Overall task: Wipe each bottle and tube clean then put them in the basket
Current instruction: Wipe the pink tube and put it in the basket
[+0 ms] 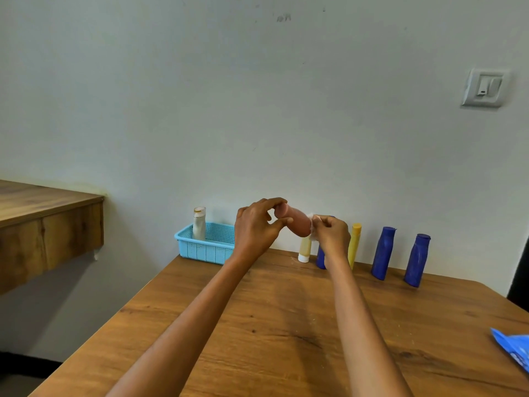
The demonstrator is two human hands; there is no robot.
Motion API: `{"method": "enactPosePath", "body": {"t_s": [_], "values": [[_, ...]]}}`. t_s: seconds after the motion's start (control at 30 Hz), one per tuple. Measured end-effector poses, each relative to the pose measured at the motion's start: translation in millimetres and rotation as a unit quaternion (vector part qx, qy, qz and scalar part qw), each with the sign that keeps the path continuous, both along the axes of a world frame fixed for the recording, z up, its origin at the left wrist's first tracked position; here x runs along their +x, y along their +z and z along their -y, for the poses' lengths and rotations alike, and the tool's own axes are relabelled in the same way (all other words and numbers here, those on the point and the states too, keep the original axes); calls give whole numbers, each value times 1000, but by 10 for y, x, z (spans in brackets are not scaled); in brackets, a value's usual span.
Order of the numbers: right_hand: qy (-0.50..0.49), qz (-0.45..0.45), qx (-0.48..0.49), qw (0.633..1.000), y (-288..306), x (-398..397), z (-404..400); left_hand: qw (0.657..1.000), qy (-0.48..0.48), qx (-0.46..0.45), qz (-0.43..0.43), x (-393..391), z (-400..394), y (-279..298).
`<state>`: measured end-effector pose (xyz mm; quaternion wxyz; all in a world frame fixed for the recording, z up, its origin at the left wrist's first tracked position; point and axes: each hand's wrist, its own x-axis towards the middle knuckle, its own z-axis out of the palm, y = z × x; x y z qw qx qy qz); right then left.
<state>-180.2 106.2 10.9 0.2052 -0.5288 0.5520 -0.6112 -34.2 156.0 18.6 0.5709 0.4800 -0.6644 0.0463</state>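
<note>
We see only the lower part of one blue bottle [321,257] behind the right hand [332,234]. The wipe [312,224] is mostly covered by that hand's fingers. At 4 o'clock a blue packet [515,351] is cut by the edge; its print is unreadable.

Wood-grain table [286,325], perforated plastic basket [200,249]

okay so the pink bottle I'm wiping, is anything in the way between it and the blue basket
Nothing visible blocks it. The pink bottle is held up in the air by the left hand, and the blue basket sits just left of that hand. One beige bottle stands at the basket's left end; the rest looks open.
</note>
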Motion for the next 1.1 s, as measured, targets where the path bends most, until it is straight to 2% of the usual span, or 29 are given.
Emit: {"method": "enactPosePath", "body": {"t_s": [0.13, 0.4, 0.47, 0.53, 0.63, 0.73, 0.8, 0.9, 0.97, 1.1], "values": [[42, 20, -40, 998, 94, 114, -109, 993, 33, 37, -111, -19, 50, -18], [75, -47, -83, 993, 122, 555, -175, 945, 14, 128, -302, 121, 143, -59], [90, -59, -97, 989, 125, 626, -212, 923, -11, 144, -356, 158, 148, -80], [94, -29, -111, 989, 137, 646, -244, 891, -43, 160, -423, 184, 146, -98], [41, 8, -132, 990, 135, 584, -225, 830, -89, 237, -496, 198, 104, -79], [3, 15, -146, 989, 131, 513, -210, 777, -171, 369, -481, 186, 62, -57], [-32, -2, -155, 987, 139, 451, -211, 764, -204, 415, -450, 145, 66, -59], [-66, -26, -153, 986, 131, 356, -207, 760, -219, 436, -430, 86, 94, -61], [-62, -31, -147, 987, 113, 328, -193, 754, -225, 439, -434, 79, 104, -63], [-53, -96, -166, 980, 96, 400, -204, 744, -245, 440, -440, 112, 128, -88]]}}
